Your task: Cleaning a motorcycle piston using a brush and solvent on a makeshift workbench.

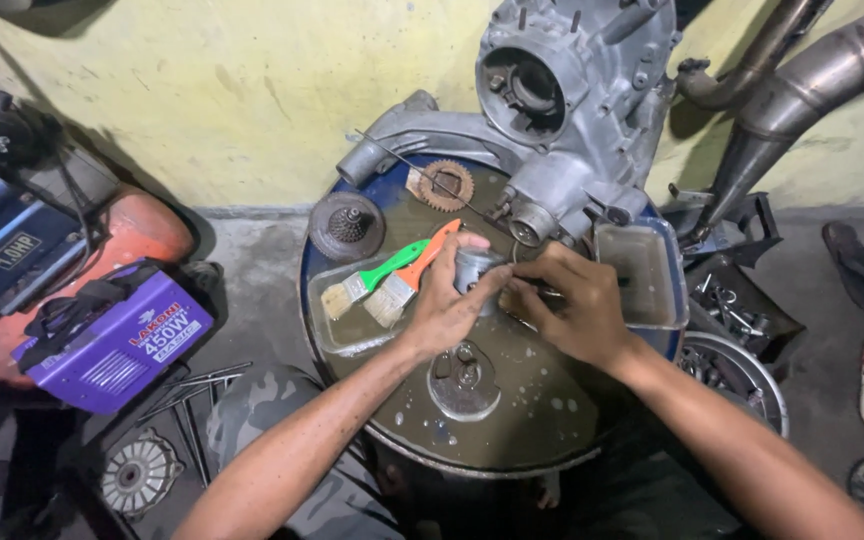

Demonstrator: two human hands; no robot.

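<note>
Over the drum (512, 420), left hand (449, 305) wrapped around a piston (474, 268). Right hand (572, 305) pinched closed against its right side, grasping something too small to tell.

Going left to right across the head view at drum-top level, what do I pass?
purple box-shaped machine → green-handled brush → orange-handled brush → left hand → small metal cylinder → right hand → clear tray → round metal bowl of parts
</note>
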